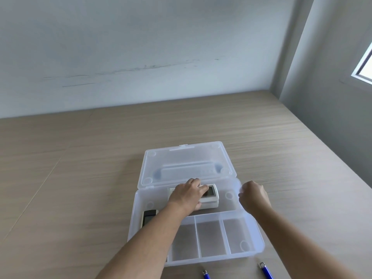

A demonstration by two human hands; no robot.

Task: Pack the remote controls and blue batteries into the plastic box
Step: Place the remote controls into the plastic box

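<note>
A clear plastic box (249, 251) lies open on the table, its lid (187, 164) folded back flat. My left hand (187, 195) rests on a white remote control (210, 195) in the box's far section, fingers wrapped over it. A second remote (148, 217) lies at the box's left side, partly hidden by my left forearm. My right hand (254, 195) hovers at the box's right rim, fingers curled, nothing visible in it. Two blue batteries (206, 274) (266, 271) lie on the table in front of the box, cut off by the frame's bottom edge.
The box's near part holds a divider tray (209, 238) with three small compartments showing. The wooden table (80, 178) meets a pale wall at the back and a grey wall on the right. A window corner (364, 65) shows at far right.
</note>
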